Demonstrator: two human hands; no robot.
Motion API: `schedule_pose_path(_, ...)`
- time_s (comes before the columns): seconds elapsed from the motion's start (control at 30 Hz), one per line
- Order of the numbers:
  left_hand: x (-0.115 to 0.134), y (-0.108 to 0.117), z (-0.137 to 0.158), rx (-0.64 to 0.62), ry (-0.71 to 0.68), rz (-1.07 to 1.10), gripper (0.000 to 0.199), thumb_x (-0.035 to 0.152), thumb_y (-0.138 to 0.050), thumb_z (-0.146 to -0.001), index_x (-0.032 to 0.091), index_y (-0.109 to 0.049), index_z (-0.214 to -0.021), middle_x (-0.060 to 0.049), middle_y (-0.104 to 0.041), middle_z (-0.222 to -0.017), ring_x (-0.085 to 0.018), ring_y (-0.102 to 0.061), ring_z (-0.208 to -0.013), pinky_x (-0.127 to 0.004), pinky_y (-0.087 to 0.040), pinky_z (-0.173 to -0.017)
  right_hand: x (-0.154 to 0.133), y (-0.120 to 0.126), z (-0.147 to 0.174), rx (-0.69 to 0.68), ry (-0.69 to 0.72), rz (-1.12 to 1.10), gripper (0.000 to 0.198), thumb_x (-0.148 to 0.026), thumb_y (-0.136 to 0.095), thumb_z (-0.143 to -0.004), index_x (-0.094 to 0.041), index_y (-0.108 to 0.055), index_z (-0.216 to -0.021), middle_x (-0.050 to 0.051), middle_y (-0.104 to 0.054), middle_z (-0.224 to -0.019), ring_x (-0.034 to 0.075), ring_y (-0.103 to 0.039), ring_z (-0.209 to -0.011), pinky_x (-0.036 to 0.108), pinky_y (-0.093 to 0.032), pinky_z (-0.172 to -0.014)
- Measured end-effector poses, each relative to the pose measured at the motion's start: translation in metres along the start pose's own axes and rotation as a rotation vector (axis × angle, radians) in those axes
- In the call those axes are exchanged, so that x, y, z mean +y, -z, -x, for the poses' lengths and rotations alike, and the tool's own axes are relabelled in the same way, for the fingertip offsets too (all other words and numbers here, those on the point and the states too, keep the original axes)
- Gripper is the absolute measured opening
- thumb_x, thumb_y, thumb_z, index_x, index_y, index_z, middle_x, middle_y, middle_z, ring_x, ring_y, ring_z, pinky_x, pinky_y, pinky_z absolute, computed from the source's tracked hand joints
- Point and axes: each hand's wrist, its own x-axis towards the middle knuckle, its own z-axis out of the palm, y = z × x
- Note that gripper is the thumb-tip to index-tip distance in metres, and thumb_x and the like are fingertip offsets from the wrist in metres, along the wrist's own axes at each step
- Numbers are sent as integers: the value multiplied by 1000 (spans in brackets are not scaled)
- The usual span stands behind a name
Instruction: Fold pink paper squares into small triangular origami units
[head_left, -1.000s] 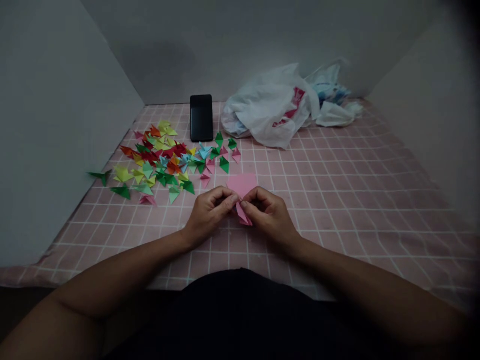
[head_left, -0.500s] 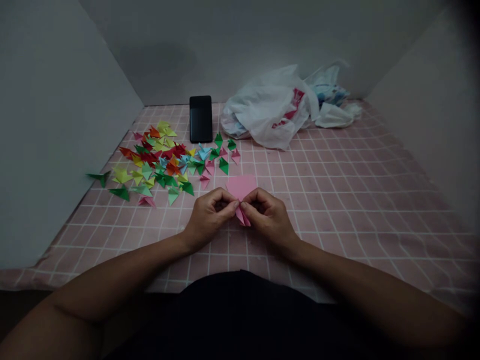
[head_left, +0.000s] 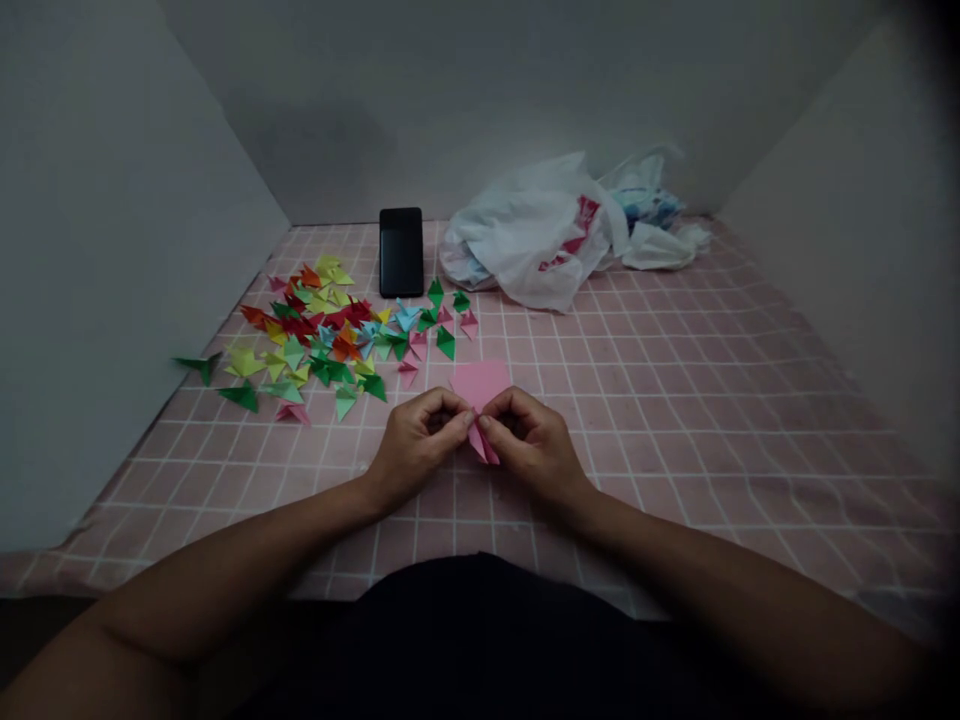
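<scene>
Between my hands is a partly folded piece of pink origami paper [head_left: 484, 446], its creased point facing me. My left hand [head_left: 424, 432] pinches its left side between thumb and fingers. From the other side my right hand [head_left: 534, 437] pinches it too, the two thumbs almost touching. Just beyond the fingertips lies flat pink paper [head_left: 481, 379]; whether it is one sheet or a stack, and whether it joins the folded piece, I cannot tell. The curled fingers of both hands are partly hidden.
Many small folded paper pieces [head_left: 330, 320] in several colours spread over the left of the pink checked cloth [head_left: 720, 420]. A black phone [head_left: 401, 253] lies behind them. Crumpled white plastic bags [head_left: 536, 235] sit at the back, near the wall.
The whole view has shifted slightly, so things appear a little lower. Both hands keep their pinch on the pink paper, with hardly any movement.
</scene>
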Motion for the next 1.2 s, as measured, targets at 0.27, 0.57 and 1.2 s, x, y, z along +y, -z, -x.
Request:
schedule_pose_path(0.27, 3, 1, 0, 6, -9, 5, 14, 26, -64, -85, 15, -65, -77, -1, -63, -71, -11, -58, -66, -23, -47, -63, 1, 5, -1, -55, 49, -9, 15, -29, -57, -88, -20, -58, -76, 0, -57, -71, 13, -52, -65, 27, -43, -61)
schedule_pose_path(0.57, 2, 0, 2, 20, -23, -17, 14, 26, -64, -84, 15, -65, -76, -1, -64, -70, -11, -58, -64, -23, -47, -61, 3, 5, -2, -52, 59, 32, 12, -27, -59, -87, -19, -58, -77, 0, -58, -71, 14, -54, -66, 28, -43, -62)
schedule_pose_path(1.2, 2, 2, 1, -6, -75, -151, 15, 25, -62, -87, 16, -64, -75, -1, -61, -69, -11, -57, -63, -25, -44, -60, 6, 3, -2, 1, 263, 302, 13, -16, -54, -84, -19, -55, -71, 0, -59, -69, 12, -54, -62, 26, -41, -59)
